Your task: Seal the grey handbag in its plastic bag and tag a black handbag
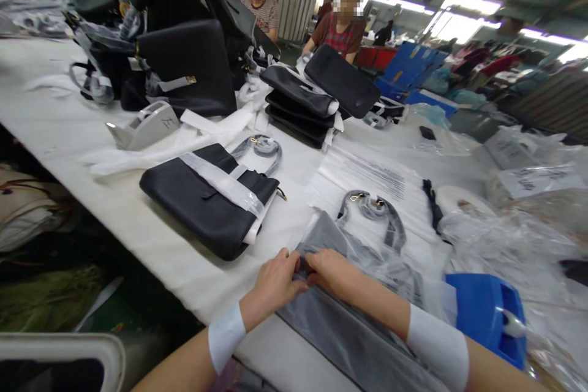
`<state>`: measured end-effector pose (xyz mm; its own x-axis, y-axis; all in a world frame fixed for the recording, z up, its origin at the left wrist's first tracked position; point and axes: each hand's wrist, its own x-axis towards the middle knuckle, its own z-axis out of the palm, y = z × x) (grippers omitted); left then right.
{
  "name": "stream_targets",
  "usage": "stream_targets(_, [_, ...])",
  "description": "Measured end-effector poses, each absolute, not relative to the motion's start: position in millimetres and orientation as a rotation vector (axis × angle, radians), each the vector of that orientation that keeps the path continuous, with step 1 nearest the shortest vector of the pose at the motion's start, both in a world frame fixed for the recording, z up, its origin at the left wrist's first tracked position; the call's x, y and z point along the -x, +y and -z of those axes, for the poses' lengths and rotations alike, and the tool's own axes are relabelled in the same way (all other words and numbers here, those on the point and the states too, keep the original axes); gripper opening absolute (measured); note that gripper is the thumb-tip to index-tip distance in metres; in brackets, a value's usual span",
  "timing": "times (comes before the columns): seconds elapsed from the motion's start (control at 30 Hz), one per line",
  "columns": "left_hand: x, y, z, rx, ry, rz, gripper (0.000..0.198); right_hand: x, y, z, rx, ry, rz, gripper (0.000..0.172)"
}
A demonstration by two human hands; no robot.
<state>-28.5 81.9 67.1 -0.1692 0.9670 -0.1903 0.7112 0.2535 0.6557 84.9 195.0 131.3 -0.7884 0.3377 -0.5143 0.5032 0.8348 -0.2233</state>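
A black handbag inside a clear plastic bag lies at the table's front edge. My left hand pinches the plastic near the bag's upper left part, fingers closed. Close beside it, my right hand is also closed on the plastic, its fingertips bent inward. What lies under the fingertips is partly hidden. A wrapped strap with gold clips rests just beyond the plastic bag. To the left lies another black handbag with a pale wrap band across it and its own coiled strap.
A tape dispenser stands at the left, before a heap of black bags. Stacked black bags and flat plastic sleeves lie farther back. A blue tape dispenser-like object and crumpled plastic are at right. Two people work beyond.
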Motion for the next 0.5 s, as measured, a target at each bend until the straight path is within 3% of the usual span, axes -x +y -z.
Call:
stream_targets(0.27, [30.3,81.6,-67.5,-1.497,1.918,-0.613,0.031,-93.8,215.0,-156.3,-0.725,2.466,1.005,0.007])
stream_targets(0.5, [31.3,82.2,-61.7,-1.497,1.873,-0.641,0.028,-130.2,174.9,-142.3,-1.061,1.981,1.724,0.039])
